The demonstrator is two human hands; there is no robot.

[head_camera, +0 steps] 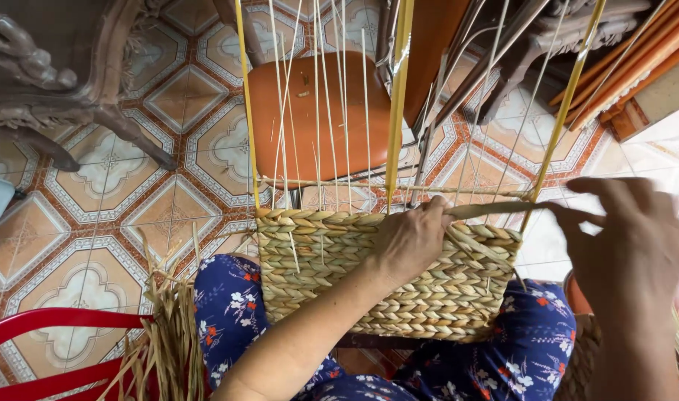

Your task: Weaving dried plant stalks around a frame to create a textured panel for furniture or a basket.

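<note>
Basket (429,289) first: a half-woven box of braided straw-coloured fibre resting on my lap, over the blue flowered cloth (235,312). I count roughly 7 or 8 braided rows finished along the near wall, and above them the bare upright stakes (317,111) stand tall, with 3 thicker yellow rods (397,104) among them, so I judge most of the height is left to weave. My left hand (410,238) lies on the top rim, fingers closed around the flat weaving strand (495,209) where it meets the work. My right hand (637,238) is out to the side, pinching the same strand's free end between thumb and fingertips and drawing it taut; the exact pinch is partly hidden by the back of the hand, so that is my best reading. Loose dry fibre (169,334) lies in a bundle at my left knee, beside a red plastic chair (50,334). Beyond the stakes sits an orange stool (302,111) on the patterned tile floor (117,186), with carved wooden furniture (50,67) further left.
</note>
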